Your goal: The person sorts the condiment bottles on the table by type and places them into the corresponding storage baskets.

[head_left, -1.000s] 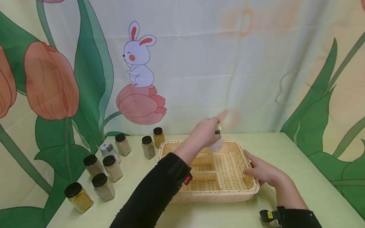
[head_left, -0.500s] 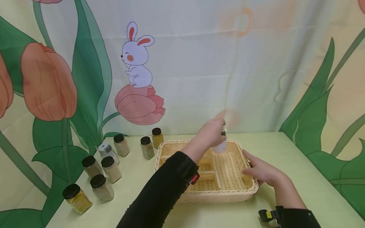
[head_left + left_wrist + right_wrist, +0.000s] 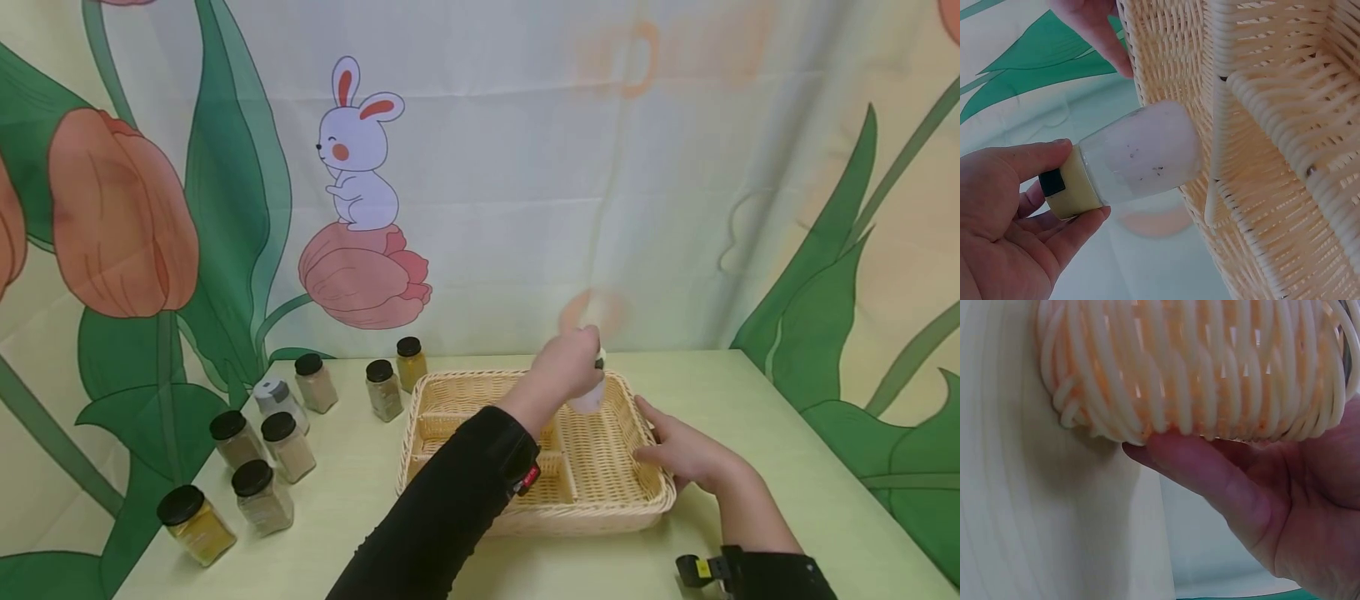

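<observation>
My left hand (image 3: 566, 362) grips a small clear jar (image 3: 588, 400) by its pale yellow lid, thumb on one side and fingers on the other. White contents fill much of the jar (image 3: 1141, 153), and a black tab shows on the lid. It hangs over the long right compartment of a woven basket (image 3: 577, 522), near the back; whether its base touches the basket I cannot tell. At the basket's right end, my right hand (image 3: 693, 450) holds the rim and side wall. In the right wrist view, fingers (image 3: 1210, 469) lie against the wicker wall.
Several black-lidded spice jars (image 3: 288, 446) stand on the table left of the basket, along with one grey-lidded jar (image 3: 281, 402). A yellow spice jar (image 3: 411, 364) stands close to the basket's back left corner. A printed curtain (image 3: 495, 208) hangs behind the table.
My left hand has moved right and slightly down with the jar, farther over the right compartment. The right hand keeps its hold on the basket. The whole view has shifted slightly.
</observation>
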Available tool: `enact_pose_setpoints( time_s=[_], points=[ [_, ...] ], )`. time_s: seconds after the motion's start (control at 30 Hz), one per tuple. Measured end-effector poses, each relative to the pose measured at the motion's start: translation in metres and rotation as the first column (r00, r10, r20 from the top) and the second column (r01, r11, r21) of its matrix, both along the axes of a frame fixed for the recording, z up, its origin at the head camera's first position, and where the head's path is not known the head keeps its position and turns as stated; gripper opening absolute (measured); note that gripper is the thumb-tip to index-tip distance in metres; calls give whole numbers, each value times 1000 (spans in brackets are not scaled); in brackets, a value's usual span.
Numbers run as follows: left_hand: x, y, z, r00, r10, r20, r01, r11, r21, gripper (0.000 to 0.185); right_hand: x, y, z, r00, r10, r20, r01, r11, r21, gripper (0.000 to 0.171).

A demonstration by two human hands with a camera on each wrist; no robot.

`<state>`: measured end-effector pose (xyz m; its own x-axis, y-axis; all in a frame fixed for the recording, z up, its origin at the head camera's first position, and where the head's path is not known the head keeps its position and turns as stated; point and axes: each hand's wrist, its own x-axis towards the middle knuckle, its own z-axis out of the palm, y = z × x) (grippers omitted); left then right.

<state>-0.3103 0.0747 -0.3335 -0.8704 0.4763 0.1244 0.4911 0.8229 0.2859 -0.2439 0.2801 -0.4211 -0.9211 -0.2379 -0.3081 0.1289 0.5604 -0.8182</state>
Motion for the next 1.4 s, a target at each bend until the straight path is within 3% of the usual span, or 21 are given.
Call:
enact_pose_setpoints(
  time_s=[0.23,0.53,0.93,1.33,1.4],
  points=[
    [-6,8,0,999,30,17,-29,998,-55,33,0,0,1,1000,0,-7,0,1000,11,94],
    [-11,13,-9,998,52,45,-50,997,-52,35,2,-2,2,1000,-1,-1,1,1000,-3,93],
    [-16,13,-23,998,52,42,-49,996,-76,25,1,-2,3,1000,2,-11,-2,1000,17,93],
    [-16,19,-28,991,91,95,-83,993,-89,23,1,-2,1,1000,-1,-4,1,1000,10,93],
    [-16,19,-28,993,94,78,-86,991,-104,19,0,-2,1,1000,1,-9,-1,1000,15,92]
  ],
)
